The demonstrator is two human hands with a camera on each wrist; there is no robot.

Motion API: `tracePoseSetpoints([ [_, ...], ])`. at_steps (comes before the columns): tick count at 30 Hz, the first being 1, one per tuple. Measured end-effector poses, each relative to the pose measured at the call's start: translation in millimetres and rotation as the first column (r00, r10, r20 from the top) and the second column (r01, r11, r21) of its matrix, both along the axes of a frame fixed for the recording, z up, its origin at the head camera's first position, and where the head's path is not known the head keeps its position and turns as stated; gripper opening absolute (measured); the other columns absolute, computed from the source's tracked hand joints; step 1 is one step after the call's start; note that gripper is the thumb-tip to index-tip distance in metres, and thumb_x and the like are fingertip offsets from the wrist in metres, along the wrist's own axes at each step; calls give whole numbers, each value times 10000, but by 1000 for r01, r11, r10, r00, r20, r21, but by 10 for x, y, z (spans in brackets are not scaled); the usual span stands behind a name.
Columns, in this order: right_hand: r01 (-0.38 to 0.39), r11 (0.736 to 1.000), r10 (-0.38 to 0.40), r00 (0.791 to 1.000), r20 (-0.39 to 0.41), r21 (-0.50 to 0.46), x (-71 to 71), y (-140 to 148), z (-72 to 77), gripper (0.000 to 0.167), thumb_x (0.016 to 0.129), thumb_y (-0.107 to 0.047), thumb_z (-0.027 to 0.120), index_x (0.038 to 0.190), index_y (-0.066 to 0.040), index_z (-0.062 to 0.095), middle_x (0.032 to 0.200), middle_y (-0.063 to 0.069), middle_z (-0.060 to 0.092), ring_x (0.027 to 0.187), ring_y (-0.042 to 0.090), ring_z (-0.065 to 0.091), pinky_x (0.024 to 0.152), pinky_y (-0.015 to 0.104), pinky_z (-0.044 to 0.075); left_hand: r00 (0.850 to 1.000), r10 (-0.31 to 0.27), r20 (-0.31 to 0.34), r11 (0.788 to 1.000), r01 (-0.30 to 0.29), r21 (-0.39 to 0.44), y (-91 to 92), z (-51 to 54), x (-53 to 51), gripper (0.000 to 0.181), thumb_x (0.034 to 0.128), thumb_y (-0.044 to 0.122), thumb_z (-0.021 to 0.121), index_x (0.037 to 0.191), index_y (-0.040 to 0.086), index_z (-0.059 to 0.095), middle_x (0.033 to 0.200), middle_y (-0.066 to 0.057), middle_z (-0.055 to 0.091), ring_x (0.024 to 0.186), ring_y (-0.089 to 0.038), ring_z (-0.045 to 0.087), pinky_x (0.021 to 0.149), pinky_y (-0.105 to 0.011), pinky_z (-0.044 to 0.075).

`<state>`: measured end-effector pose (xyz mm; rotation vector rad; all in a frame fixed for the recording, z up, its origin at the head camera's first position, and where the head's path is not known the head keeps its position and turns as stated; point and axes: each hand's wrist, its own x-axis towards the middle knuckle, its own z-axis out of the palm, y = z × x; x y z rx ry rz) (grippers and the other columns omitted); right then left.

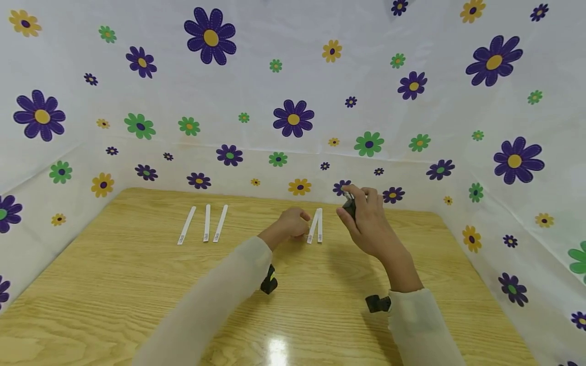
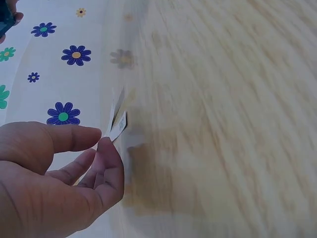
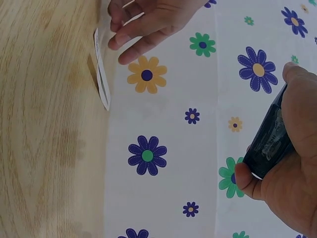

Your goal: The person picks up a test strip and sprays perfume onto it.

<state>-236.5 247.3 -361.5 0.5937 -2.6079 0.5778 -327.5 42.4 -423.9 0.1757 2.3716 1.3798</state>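
My right hand (image 1: 370,226) grips a small dark spray bottle (image 3: 270,141), raised above the table. Its index finger lies over the bottle's top in the head view; the palm and fingers hide much of the bottle. Close beside two white paper strips, one leaning (image 1: 313,231) and one straighter (image 1: 320,230), is my left hand (image 1: 292,222). The strips' far ends meet and their labelled near ends spread apart. In the left wrist view the left thumb and index finger (image 2: 79,138) come close together, loosely bent, with no strip seen between them.
Three more white strips lie apart on the left: one slanted (image 1: 186,225), one nearly straight (image 1: 207,223) and another slanted (image 1: 221,223). The wooden table (image 1: 114,284) ends at a flower-printed white cloth (image 1: 256,91) standing behind and at both sides.
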Motion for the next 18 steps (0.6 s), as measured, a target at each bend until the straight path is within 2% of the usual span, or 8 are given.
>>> tracePoseSetpoints([
  [6,-9,1000,9,1000,-7,5,-4,6,9,548,1073,-293,542,1519,-170,249,1327,347,331,1164,484,356,858,614,440,997,-56,-57,998,53,-43,-209,66,-10,436,900,-54,627,1330,13,616,1064,-135,634,569,-129,500,582,-270,473],
  [8,-12,1000,12,1000,-8,5,-5,6,15,546,1073,-287,543,1516,-166,249,1325,349,330,1162,484,355,862,613,434,995,-70,-65,997,67,-46,-299,83,-7,452,898,-51,620,1345,12,603,950,-123,651,553,-133,487,571,-278,456],
  [10,-14,1000,14,1000,-9,4,-6,4,18,545,1072,-283,544,1515,-163,250,1327,349,329,1166,485,355,869,616,431,994,-79,-72,996,75,-51,-395,96,0,463,898,-47,613,1358,9,590,912,-121,662,568,-147,507,583,-289,460],
  [14,-8,1000,8,1000,-3,5,-7,2,14,547,1073,-291,541,1519,-166,249,1336,339,326,1173,479,353,872,614,437,991,-92,-98,993,85,-80,-599,101,15,455,904,-32,605,1356,9,589,991,-112,680,680,-197,601,637,-307,491],
  [18,5,1000,-5,1000,5,6,1,1,13,547,1073,-302,540,1518,-174,250,1345,328,325,1178,472,349,870,614,449,983,-118,-139,989,104,-102,-819,79,29,429,922,-21,601,1350,-1,587,1057,-129,674,757,-228,639,667,-306,516],
])
